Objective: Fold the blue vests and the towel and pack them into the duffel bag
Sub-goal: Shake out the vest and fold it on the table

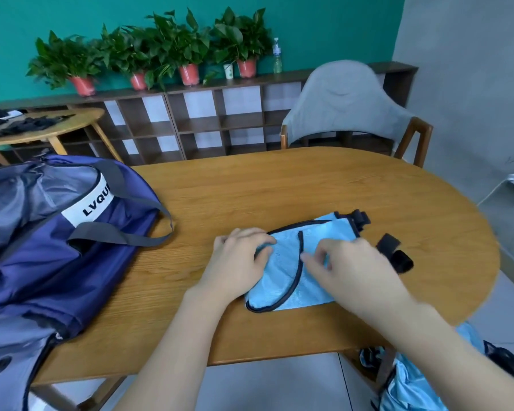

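Four potted plants (161, 54) line a low shelf (220, 114) against a teal wall, with a grey-backed chair (344, 105) behind the oval wooden tabletop (279, 185). A navy duffel bag (57, 247) sits open at the tabletop's left end. Near the front edge lies a folded light-blue vest (294, 277) with dark trim — its black straps (393, 256) stick out to the right. Both hands rest on it: left hand (235, 262) pinching the left edge with curled fingers, right hand (353, 274) palm-down, fingers loosely spread — neither clamped shut.
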Demonstrator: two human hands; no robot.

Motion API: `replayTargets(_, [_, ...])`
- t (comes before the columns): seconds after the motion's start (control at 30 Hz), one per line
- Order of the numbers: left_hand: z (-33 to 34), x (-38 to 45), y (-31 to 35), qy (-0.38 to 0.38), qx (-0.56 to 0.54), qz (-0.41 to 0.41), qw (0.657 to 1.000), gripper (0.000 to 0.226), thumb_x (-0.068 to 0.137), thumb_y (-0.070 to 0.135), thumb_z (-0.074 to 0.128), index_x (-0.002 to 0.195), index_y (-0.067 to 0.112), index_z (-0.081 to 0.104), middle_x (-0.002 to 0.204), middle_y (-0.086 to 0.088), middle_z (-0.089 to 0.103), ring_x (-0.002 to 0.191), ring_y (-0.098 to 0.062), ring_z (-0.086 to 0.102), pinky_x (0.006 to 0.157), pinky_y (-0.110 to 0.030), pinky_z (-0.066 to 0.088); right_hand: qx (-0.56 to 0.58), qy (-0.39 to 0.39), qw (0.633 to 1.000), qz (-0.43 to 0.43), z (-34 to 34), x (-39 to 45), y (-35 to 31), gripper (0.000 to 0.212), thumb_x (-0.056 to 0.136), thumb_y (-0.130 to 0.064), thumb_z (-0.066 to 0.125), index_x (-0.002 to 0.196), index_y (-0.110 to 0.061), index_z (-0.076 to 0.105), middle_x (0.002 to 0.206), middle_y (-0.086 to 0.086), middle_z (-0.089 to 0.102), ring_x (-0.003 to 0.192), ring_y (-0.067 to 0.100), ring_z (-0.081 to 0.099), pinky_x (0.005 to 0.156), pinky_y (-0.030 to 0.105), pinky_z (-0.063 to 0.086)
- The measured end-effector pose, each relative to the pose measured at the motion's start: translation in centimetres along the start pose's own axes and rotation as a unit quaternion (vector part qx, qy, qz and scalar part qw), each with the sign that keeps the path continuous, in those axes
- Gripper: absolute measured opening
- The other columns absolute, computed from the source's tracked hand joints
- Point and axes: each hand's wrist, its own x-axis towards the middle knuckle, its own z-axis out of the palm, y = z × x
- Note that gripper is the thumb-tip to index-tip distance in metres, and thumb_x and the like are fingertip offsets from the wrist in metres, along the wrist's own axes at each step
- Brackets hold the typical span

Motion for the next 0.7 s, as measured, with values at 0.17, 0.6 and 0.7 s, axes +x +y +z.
replayTargets(0.17, [-1.4, -2.6, 0.5, 0.083, 0.051, 0.017, 0.995, 0.03, 0.094, 0.043, 0.06, 0.068, 0.028, 0.064, 0.065, 0.011, 0.05, 0.068, -0.011, 0.051, 0.075, -0.033, 0.037, -0.027, 0.008, 1.0, -0.006, 1.3, -0.3, 2.9, 0.032, 0.09, -0.065, 0.049, 0.088, -0.033, 0.054, 0.078, -0.01, 0.062, 0.086, 0.019, 0.061, 0.076, 0.034, 0.049])
replayTargets(0.6, [-0.2, -6.8, -0.1, 0.044, -0.076, 0.12, 0.989, 0.017, 0.094, 0.028, 0.066, 0.105, 0.032, 0.077, 0.117, 0.021, 0.064, 0.12, -0.003, 0.054, 0.098, -0.042, 0.048, 0.187, -0.003, 0.956, -0.228, 1.6, -2.3, 4.8, 0.042, 0.081, -0.068, 0.066, 0.105, -0.034, 0.073, 0.121, -0.023, 0.063, 0.128, 0.001, 0.048, 0.11, 0.03, 0.035])
replayTargets(0.7, [0.0, -6.7, -0.1, 0.029, -0.092, 0.101, 0.99, 0.018, 0.095, 0.026, 0.065, 0.107, 0.033, 0.077, 0.112, 0.023, 0.068, 0.117, 0.001, 0.056, 0.096, -0.044, 0.05, 0.173, -0.02, 0.954, -0.243, 2.1, -2.6, 4.9, 0.032, 0.085, -0.064, 0.065, 0.1, -0.037, 0.074, 0.113, -0.027, 0.065, 0.121, 0.002, 0.053, 0.104, 0.038, 0.042])
